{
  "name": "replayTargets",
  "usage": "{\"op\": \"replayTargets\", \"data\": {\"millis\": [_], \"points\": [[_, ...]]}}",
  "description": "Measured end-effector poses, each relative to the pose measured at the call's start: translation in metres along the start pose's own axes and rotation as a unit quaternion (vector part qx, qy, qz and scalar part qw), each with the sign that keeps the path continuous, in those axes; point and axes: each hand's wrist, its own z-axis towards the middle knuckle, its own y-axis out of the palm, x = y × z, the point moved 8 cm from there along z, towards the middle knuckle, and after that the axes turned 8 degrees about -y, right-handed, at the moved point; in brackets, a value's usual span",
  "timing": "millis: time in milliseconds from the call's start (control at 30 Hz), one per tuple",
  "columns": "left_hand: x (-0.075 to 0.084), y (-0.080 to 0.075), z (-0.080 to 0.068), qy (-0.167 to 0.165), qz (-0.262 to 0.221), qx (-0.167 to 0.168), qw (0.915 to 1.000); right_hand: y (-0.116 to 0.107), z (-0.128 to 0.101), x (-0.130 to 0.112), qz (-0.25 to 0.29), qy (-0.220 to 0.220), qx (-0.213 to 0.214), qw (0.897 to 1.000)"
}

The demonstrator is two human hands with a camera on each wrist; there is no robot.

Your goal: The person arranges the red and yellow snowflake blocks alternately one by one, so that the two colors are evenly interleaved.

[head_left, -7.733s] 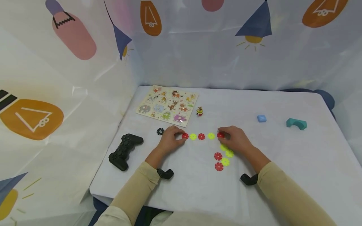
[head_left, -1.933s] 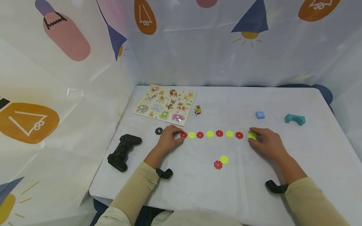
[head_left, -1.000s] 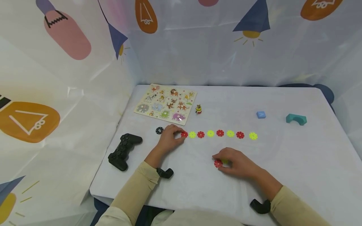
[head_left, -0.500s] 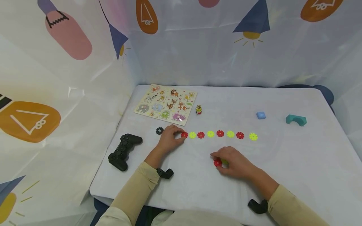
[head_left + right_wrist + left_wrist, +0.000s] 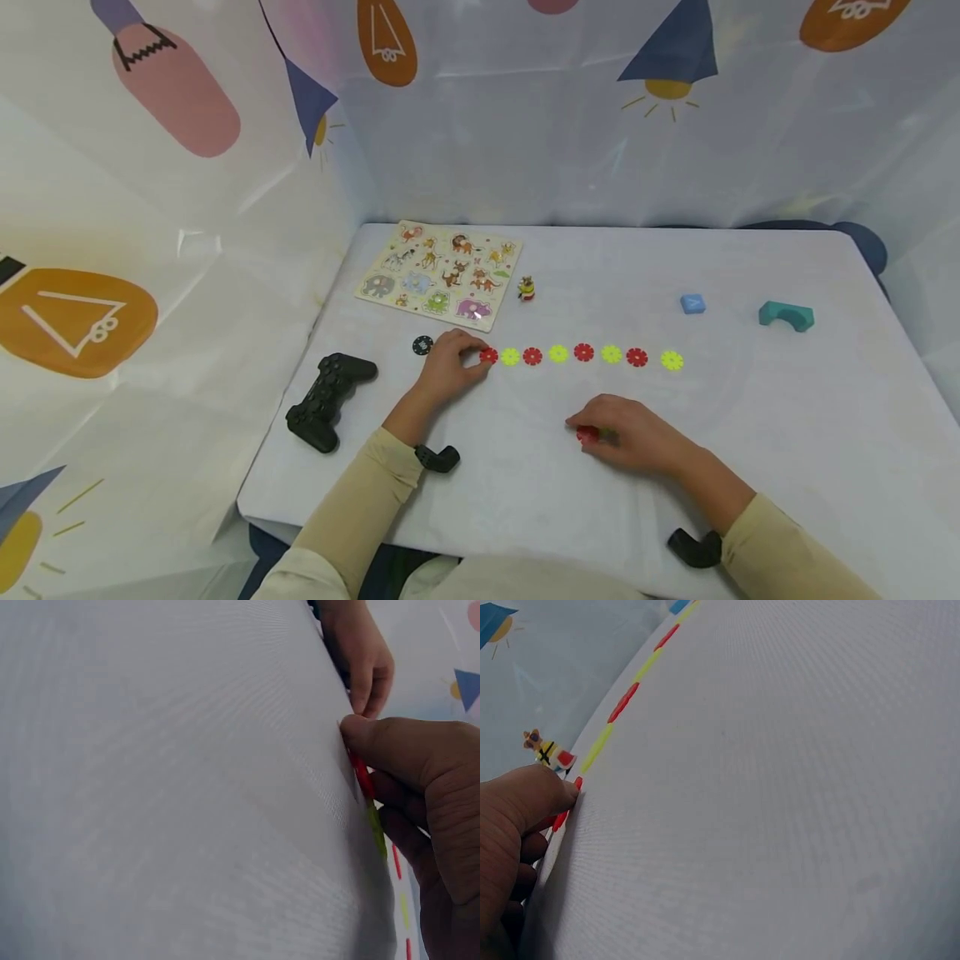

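Red and yellow-green plastic discs lie on the desk (image 5: 787,433), which is spread with a pale cloth. Towards the near edge, the right hand (image 5: 626,433) curls over two loose ones, pinching the red disc (image 5: 587,434), with a yellow-green disc (image 5: 604,433) touching it under the fingers. Further in runs a row of eight discs (image 5: 583,353), four red and four yellow-green in turn. The left hand (image 5: 448,367) holds down its left end, fingertips pinching the end red disc (image 5: 488,356). One black game controller (image 5: 327,400) sits by the left edge, one black disc (image 5: 423,345) beside the left hand. Beyond are one small figurine (image 5: 527,288), one blue block (image 5: 692,303), one teal arch block (image 5: 785,316), and one animal puzzle board (image 5: 441,277) at the far left corner. Printed sheeting (image 5: 480,117) walls the space.
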Motion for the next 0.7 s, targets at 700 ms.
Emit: {"op": "replayTargets", "data": {"millis": [700], "points": [[0.0, 0.001, -0.001, -0.007, -0.004, -0.008, 0.9999, -0.101, -0.078, 0.085, -0.097, 0.241, 0.12, 0.958]]}}
